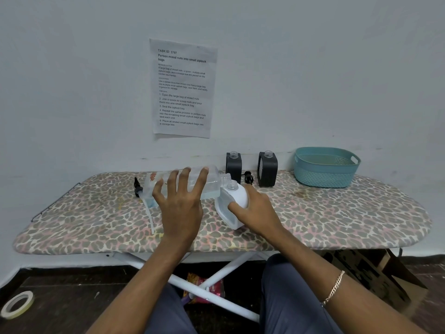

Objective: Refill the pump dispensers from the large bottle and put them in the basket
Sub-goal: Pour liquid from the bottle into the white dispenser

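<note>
Head: left hand (180, 203) around large bottle (213, 180)

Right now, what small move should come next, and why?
Probably tip the large bottle a little further: the left hand holds it nearly level, its mouth close to the open neck of the white dispenser, which the right hand grips, and no stream shows.

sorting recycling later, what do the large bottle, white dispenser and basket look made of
Large bottle: clear glossy plastic, seemingly; liquid shows through it. White dispenser: smooth opaque plastic, probably, with a clear threaded neck. Basket: matte teal plastic, likely, moulded in an openwork weave.
</note>
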